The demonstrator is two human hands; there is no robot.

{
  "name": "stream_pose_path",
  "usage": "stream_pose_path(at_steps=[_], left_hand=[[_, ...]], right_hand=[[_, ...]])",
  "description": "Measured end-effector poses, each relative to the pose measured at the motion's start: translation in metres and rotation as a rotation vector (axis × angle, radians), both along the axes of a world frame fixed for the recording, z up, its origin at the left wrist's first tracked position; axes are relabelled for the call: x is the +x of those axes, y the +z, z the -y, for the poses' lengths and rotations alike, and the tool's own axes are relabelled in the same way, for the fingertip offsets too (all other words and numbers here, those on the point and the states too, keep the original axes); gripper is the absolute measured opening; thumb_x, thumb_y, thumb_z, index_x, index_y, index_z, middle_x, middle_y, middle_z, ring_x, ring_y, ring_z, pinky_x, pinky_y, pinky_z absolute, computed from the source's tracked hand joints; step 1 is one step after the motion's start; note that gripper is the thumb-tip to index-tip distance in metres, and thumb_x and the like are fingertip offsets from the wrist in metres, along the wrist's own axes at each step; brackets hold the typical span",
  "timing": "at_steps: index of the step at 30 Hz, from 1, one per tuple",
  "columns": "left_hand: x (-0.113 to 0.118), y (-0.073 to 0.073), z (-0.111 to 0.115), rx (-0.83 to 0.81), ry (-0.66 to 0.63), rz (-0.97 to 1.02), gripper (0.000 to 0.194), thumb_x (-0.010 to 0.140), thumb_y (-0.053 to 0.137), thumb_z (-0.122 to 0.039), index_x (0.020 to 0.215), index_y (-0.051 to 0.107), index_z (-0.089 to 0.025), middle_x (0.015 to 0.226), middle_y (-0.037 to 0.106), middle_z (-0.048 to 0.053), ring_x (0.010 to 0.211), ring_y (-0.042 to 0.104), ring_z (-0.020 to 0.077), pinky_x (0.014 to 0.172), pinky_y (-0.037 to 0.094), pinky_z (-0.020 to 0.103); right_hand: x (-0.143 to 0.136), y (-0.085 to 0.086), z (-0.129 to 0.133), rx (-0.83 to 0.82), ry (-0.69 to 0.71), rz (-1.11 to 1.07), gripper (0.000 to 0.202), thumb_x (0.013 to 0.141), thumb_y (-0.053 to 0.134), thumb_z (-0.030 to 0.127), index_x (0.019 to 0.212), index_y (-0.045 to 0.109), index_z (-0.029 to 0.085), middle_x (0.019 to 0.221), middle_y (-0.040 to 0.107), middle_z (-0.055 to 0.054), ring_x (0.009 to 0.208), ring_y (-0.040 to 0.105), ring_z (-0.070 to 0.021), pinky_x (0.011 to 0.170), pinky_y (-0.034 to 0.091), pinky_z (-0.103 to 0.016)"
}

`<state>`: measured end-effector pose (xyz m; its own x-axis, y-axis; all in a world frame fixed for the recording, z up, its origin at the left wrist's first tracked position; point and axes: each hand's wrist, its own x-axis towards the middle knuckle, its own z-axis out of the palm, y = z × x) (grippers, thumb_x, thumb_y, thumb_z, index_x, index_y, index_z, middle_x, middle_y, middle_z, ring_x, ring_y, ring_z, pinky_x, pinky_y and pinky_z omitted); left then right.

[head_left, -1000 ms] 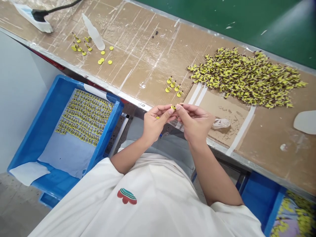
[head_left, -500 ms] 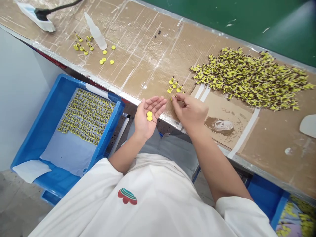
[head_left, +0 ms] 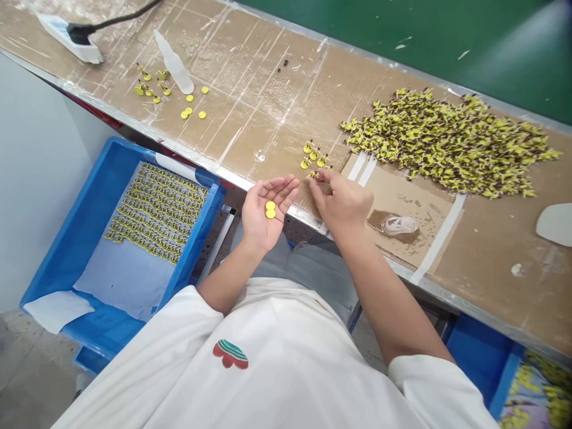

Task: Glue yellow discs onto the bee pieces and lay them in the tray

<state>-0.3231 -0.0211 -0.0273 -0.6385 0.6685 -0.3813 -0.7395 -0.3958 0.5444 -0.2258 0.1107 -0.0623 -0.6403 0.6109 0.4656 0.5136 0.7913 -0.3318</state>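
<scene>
My left hand [head_left: 267,211] is held palm up off the table's near edge, fingers extended and slightly curled. Two overlapping small yellow discs [head_left: 270,209] lie on it. At the table's edge my right hand [head_left: 342,199] pinches a small figurine with a yellow base [head_left: 313,175] between thumb and forefinger; the fingertips hide part of it. Just beyond stand several like figurines [head_left: 315,154] on round yellow bases. To their right lies a big heap of yellow and dark-brown figures [head_left: 447,143], which have no visible bases.
A white squeeze bottle [head_left: 175,65] lies at the left among loose yellow discs [head_left: 186,112] and several based figurines [head_left: 152,86]. A power strip [head_left: 67,39] is farther left. Below, a blue bin [head_left: 49,262] holds rows of figurines. A wet cap-like piece [head_left: 401,224] rests on taped cardboard [head_left: 429,202].
The right hand has shifted very slightly left and down with the figurine in its fingertips. The left hand and its discs have hardly moved. The view has tilted a little.
</scene>
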Motion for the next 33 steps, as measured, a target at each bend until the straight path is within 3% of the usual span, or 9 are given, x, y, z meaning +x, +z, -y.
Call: stream_pose_path(at_steps=[6, 9, 12, 15, 23, 25, 29, 33], left_hand=[[0.003, 0.003, 0.002, -0.035, 0.025, 0.015, 0.034, 0.097, 0.044, -0.033, 0.085, 0.069, -0.014, 0.101, 0.078, 0.009, 0.109, 0.073, 0.0199, 0.105, 0.052, 0.035], [0.008, 0.003, 0.000, -0.002, 0.043, 0.032, 0.032, 0.096, 0.044, -0.032, 0.085, 0.069, -0.014, 0.098, 0.078, 0.008, 0.100, 0.074, 0.0182, 0.103, 0.053, 0.035], [0.014, 0.003, -0.003, 0.011, 0.020, 0.055, 0.033, 0.096, 0.043, -0.033, 0.087, 0.069, -0.014, 0.098, 0.077, 0.008, 0.098, 0.075, 0.0183, 0.103, 0.053, 0.037], [0.021, 0.005, -0.005, -0.009, -0.024, 0.063, 0.035, 0.097, 0.041, -0.034, 0.087, 0.068, -0.014, 0.098, 0.076, 0.009, 0.098, 0.075, 0.0189, 0.104, 0.051, 0.038], [0.033, 0.006, -0.005, -0.001, -0.084, 0.107, 0.035, 0.096, 0.043, -0.031, 0.077, 0.068, -0.014, 0.082, 0.074, 0.007, 0.086, 0.074, 0.0177, 0.099, 0.053, 0.039], [0.035, 0.008, -0.005, 0.029, -0.102, 0.128, 0.036, 0.096, 0.043, -0.031, 0.076, 0.068, -0.014, 0.079, 0.073, 0.006, 0.084, 0.074, 0.0175, 0.097, 0.054, 0.038], [0.036, 0.014, -0.005, 0.039, -0.146, 0.194, 0.032, 0.095, 0.046, -0.025, 0.077, 0.070, -0.013, 0.079, 0.073, 0.005, 0.083, 0.072, 0.0151, 0.090, 0.054, 0.031], [0.038, 0.010, -0.002, 0.010, -0.222, 0.158, 0.017, 0.088, 0.058, -0.017, 0.088, 0.074, -0.012, 0.085, 0.073, 0.004, 0.078, 0.068, 0.0095, 0.075, 0.052, 0.021]], right_hand=[[0.013, 0.009, 0.016, -0.006, 0.012, -0.187, 0.024, 0.095, 0.062, 0.040, 0.105, 0.072, 0.021, 0.082, 0.078, -0.006, 0.068, 0.071, -0.0174, 0.068, 0.050, -0.030], [0.023, 0.019, 0.038, -0.055, 0.235, -0.338, 0.019, 0.088, 0.073, 0.031, 0.105, 0.071, 0.022, 0.078, 0.077, -0.001, 0.057, 0.065, -0.0119, 0.064, 0.051, -0.026], [0.029, 0.025, 0.057, -0.192, 0.467, -0.338, 0.025, 0.085, 0.077, 0.025, 0.110, 0.071, 0.024, 0.092, 0.079, -0.002, 0.066, 0.069, -0.0116, 0.067, 0.054, -0.025], [0.031, 0.023, 0.063, -0.298, 0.522, -0.305, 0.022, 0.087, 0.076, 0.024, 0.108, 0.073, 0.025, 0.097, 0.080, -0.001, 0.077, 0.073, -0.0124, 0.071, 0.056, -0.023], [0.042, 0.020, 0.060, -0.251, 0.418, -0.249, 0.015, 0.086, 0.075, 0.025, 0.100, 0.078, 0.024, 0.081, 0.079, -0.001, 0.063, 0.072, -0.0120, 0.062, 0.056, -0.022], [0.045, 0.021, 0.064, -0.408, 0.327, -0.304, 0.014, 0.085, 0.075, 0.026, 0.098, 0.079, 0.025, 0.080, 0.079, -0.001, 0.062, 0.071, -0.0127, 0.062, 0.058, -0.023], [0.048, 0.028, 0.071, -0.968, 0.042, -0.584, 0.021, 0.080, 0.080, 0.031, 0.100, 0.078, 0.023, 0.082, 0.079, -0.002, 0.056, 0.069, -0.0133, 0.055, 0.059, -0.026], [0.053, 0.034, 0.068, -1.270, -0.096, -0.735, 0.026, 0.072, 0.087, 0.033, 0.092, 0.076, 0.021, 0.068, 0.075, 0.000, 0.041, 0.059, -0.0091, 0.037, 0.043, -0.018]])
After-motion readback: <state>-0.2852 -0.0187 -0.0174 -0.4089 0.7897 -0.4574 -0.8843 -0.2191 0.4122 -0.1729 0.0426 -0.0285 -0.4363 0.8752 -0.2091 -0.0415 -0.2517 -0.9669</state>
